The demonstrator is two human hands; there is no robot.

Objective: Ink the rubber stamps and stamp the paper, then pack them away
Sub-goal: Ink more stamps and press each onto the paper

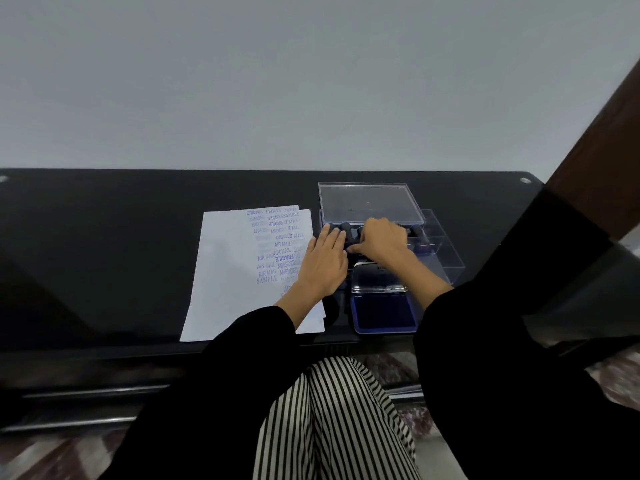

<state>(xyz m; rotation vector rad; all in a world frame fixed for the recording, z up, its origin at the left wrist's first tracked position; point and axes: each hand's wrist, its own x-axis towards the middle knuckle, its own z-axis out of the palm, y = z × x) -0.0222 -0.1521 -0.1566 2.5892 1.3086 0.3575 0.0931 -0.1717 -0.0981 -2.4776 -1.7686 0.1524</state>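
Note:
White paper [228, 271] covered with blue stamped words lies on the black table. To its right stands a clear plastic case [440, 251] with its lid [367, 202] raised; dark-handled rubber stamps [417, 232] sit in a row inside. My left hand [323, 261] lies flat with straight fingers on the case's left end, fingertips on the stamps. My right hand [379, 239] curls its fingers down over a stamp in the middle of the row; the stamp itself is hidden. An open blue ink pad [382, 315] with its clear lid up lies just in front of the case.
The black glass table [104, 254] runs wall to wall, its front edge just behind my striped lap. A brown wooden post [595, 150] rises at the right. The paper's lower right corner lies under my left sleeve.

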